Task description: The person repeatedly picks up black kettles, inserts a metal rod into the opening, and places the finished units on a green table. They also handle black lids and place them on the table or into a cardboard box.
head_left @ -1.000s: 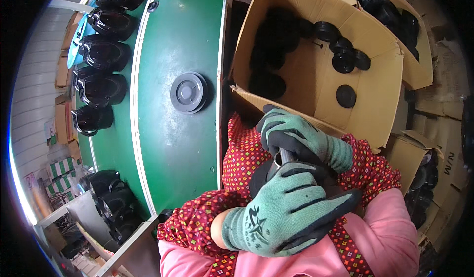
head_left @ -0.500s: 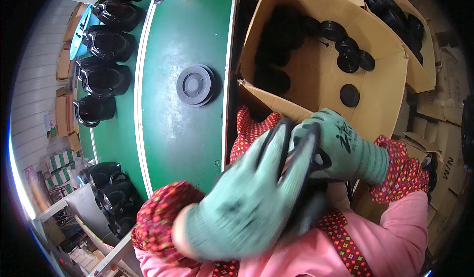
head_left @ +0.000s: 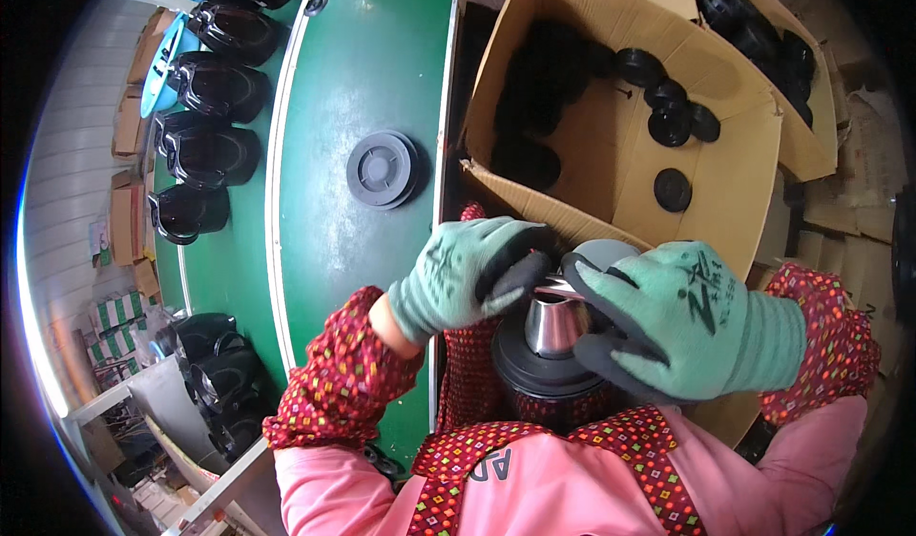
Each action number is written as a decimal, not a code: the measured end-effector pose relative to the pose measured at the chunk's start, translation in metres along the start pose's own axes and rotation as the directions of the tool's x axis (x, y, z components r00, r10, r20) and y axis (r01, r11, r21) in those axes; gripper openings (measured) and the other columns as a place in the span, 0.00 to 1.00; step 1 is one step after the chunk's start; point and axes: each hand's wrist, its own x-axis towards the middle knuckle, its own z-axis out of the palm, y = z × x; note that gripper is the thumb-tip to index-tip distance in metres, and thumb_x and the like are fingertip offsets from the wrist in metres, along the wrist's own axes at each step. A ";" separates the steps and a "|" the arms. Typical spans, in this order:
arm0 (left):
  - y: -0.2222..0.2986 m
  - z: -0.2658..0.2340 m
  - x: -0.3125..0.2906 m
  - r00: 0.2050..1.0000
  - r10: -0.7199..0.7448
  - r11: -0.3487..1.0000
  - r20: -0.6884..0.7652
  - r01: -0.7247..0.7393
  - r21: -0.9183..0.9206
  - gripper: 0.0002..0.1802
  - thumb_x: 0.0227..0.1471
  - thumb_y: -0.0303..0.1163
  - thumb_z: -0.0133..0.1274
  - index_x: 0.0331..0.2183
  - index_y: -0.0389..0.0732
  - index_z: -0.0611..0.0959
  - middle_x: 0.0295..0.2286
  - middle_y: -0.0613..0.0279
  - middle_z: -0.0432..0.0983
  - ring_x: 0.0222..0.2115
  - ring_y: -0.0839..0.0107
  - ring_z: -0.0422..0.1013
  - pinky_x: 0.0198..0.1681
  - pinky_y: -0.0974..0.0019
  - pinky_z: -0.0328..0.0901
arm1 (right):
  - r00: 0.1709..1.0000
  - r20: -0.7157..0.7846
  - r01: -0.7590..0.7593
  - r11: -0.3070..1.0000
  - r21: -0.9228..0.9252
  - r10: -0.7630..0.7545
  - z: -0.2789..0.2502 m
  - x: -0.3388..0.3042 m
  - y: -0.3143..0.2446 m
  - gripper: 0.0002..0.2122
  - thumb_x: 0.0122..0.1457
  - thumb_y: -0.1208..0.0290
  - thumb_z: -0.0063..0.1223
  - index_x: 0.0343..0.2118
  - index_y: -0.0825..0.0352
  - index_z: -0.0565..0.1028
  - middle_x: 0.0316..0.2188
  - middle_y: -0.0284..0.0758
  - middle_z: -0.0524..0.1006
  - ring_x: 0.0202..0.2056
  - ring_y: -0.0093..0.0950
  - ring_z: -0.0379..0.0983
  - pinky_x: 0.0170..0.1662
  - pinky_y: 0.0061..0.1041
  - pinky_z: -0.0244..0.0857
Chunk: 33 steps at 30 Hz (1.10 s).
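My left hand [head_left: 482, 273] and my right hand [head_left: 658, 312], both in green gloves with black palms, meet in front of me with fingers closed. Between their fingertips is a thin shiny metal piece [head_left: 558, 288], mostly covered by the gloves. Right beneath it stands a silver metal cone [head_left: 556, 328], rising from a black round body [head_left: 534, 369] close to my lap. My right fingers come close to the cone's side; whether they touch it I cannot tell. Behind my right fingers shows the top of a grey round part [head_left: 606, 252], its lower portion hidden.
A grey spoked disc [head_left: 382, 169] lies on the green conveyor belt [head_left: 358, 278] to my left. Past the belt's white rail, glossy black housings [head_left: 215, 154] stand in a row. Ahead right, an open cardboard box [head_left: 611, 168] holds several black round caps [head_left: 673, 190].
My hands, which overlapped with the left one blurred, have separated; the left has moved up and left. The black body and its metal cone have come into sight below them.
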 end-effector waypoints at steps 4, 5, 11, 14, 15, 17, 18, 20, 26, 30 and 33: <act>0.064 -0.014 -0.007 0.966 0.220 0.926 -0.135 -0.163 0.339 0.27 0.40 0.36 0.70 0.45 0.40 0.85 0.41 0.53 0.79 0.41 0.53 0.76 0.43 0.53 0.72 | 0.995 0.059 0.066 0.981 0.183 -0.078 -0.025 -0.006 0.016 0.17 0.63 0.59 0.56 0.45 0.69 0.76 0.35 0.44 0.77 0.39 0.46 0.76 0.46 0.43 0.68; 0.072 -0.009 -0.010 0.965 0.229 0.912 -0.125 -0.168 0.374 0.25 0.42 0.38 0.68 0.43 0.40 0.85 0.43 0.55 0.78 0.43 0.56 0.75 0.44 0.53 0.71 | 0.988 0.117 0.083 0.984 0.159 -0.102 -0.026 -0.002 0.024 0.16 0.65 0.58 0.54 0.42 0.69 0.77 0.37 0.44 0.77 0.42 0.46 0.75 0.50 0.43 0.67; 0.080 -0.001 -0.007 0.986 0.165 0.908 -0.015 -0.146 0.391 0.20 0.43 0.35 0.61 0.42 0.40 0.87 0.43 0.57 0.79 0.41 0.58 0.75 0.44 0.57 0.72 | 0.907 -0.255 0.421 0.755 0.503 -0.336 0.035 0.102 0.088 0.15 0.72 0.65 0.44 0.45 0.69 0.80 0.51 0.44 0.76 0.53 0.42 0.72 0.61 0.37 0.61; 0.083 0.001 -0.009 0.979 0.203 0.865 0.025 -0.191 0.463 0.19 0.38 0.31 0.61 0.38 0.40 0.88 0.41 0.55 0.78 0.40 0.54 0.75 0.42 0.55 0.71 | 0.847 -0.307 0.515 0.531 0.673 -0.433 0.087 0.144 0.074 0.14 0.71 0.65 0.44 0.43 0.69 0.79 0.48 0.43 0.76 0.51 0.41 0.72 0.60 0.38 0.62; 0.086 0.000 -0.008 0.974 0.227 0.829 0.028 -0.208 0.518 0.18 0.37 0.31 0.62 0.37 0.40 0.88 0.41 0.54 0.77 0.40 0.53 0.74 0.42 0.55 0.71 | 0.829 -0.311 0.529 0.468 0.708 -0.465 0.098 0.152 0.070 0.14 0.71 0.65 0.45 0.43 0.69 0.79 0.48 0.43 0.76 0.51 0.41 0.72 0.60 0.39 0.62; 0.091 0.009 -0.006 0.963 0.240 0.832 -0.126 -0.137 0.538 0.19 0.37 0.30 0.62 0.37 0.41 0.88 0.41 0.53 0.78 0.41 0.51 0.74 0.44 0.52 0.70 | 0.802 -0.321 0.540 0.382 0.750 -0.503 0.110 0.157 0.070 0.13 0.71 0.65 0.45 0.42 0.69 0.79 0.46 0.43 0.76 0.50 0.41 0.72 0.59 0.40 0.62; 0.101 0.010 0.006 0.958 0.256 0.821 -0.130 -0.145 0.553 0.20 0.38 0.30 0.63 0.39 0.40 0.88 0.41 0.53 0.78 0.41 0.53 0.73 0.44 0.54 0.71 | 0.797 -0.319 0.538 0.362 0.761 -0.513 0.110 0.157 0.069 0.13 0.70 0.66 0.45 0.42 0.70 0.78 0.45 0.43 0.75 0.49 0.41 0.72 0.59 0.40 0.62; 0.117 0.017 0.034 0.980 0.200 0.849 -0.021 -0.163 0.503 0.24 0.43 0.31 0.60 0.45 0.37 0.86 0.42 0.52 0.77 0.42 0.54 0.73 0.46 0.56 0.71 | 0.783 -0.322 0.544 0.335 0.770 -0.531 0.112 0.158 0.077 0.12 0.70 0.66 0.46 0.41 0.70 0.78 0.43 0.42 0.75 0.48 0.40 0.72 0.58 0.42 0.62; 0.108 0.074 0.067 0.950 -0.002 0.956 0.312 -0.090 0.278 0.28 0.57 0.40 0.51 0.52 0.29 0.77 0.38 0.50 0.76 0.38 0.57 0.74 0.42 0.58 0.70 | 0.747 -0.338 0.567 0.282 0.774 -0.572 0.114 0.147 0.086 0.11 0.69 0.67 0.47 0.38 0.71 0.77 0.37 0.42 0.74 0.44 0.40 0.71 0.57 0.45 0.63; 0.104 0.063 0.049 0.957 0.191 0.978 0.217 -0.203 0.034 0.22 0.57 0.42 0.54 0.45 0.34 0.80 0.37 0.53 0.78 0.35 0.58 0.76 0.39 0.57 0.71 | 0.698 -0.408 0.636 0.247 0.731 -0.589 0.123 0.136 0.091 0.11 0.68 0.67 0.48 0.37 0.71 0.76 0.33 0.41 0.74 0.42 0.39 0.71 0.56 0.47 0.64; 0.090 0.049 0.027 0.921 0.389 0.888 0.007 -0.373 -0.269 0.18 0.52 0.46 0.63 0.35 0.41 0.83 0.38 0.57 0.80 0.36 0.57 0.76 0.39 0.56 0.71 | 0.682 -0.485 0.729 0.465 0.501 -0.547 0.118 0.106 0.103 0.08 0.61 0.70 0.53 0.36 0.70 0.76 0.32 0.42 0.74 0.41 0.42 0.72 0.51 0.51 0.66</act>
